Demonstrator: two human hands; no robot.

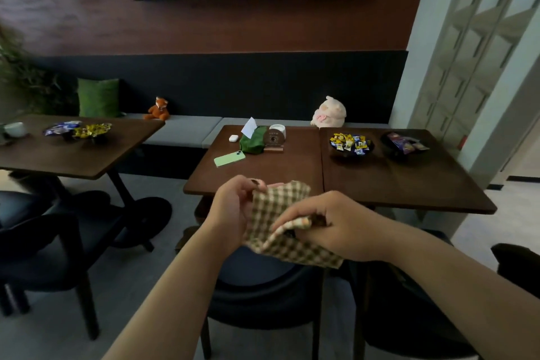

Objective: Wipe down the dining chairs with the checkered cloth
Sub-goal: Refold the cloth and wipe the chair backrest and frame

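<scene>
A brown and cream checkered cloth [280, 225] is held up in front of me between both hands, above a dark dining chair [260, 295] tucked at the table. My left hand [233, 207] pinches its upper left edge. My right hand [330, 225] grips a bunched fold on its right side. A second dark chair [409, 316] stands to the right of the first. Another dark chair [46, 251] stands at the left, beside the other table.
Ahead is a brown double table [394, 184] with a green phone [229, 159], a green tissue pouch [253, 142], earbuds case [233, 138] and two candy bowls [351, 145]. A second table [81, 152] stands left. A grey bench [187, 128] with plush toys lines the wall.
</scene>
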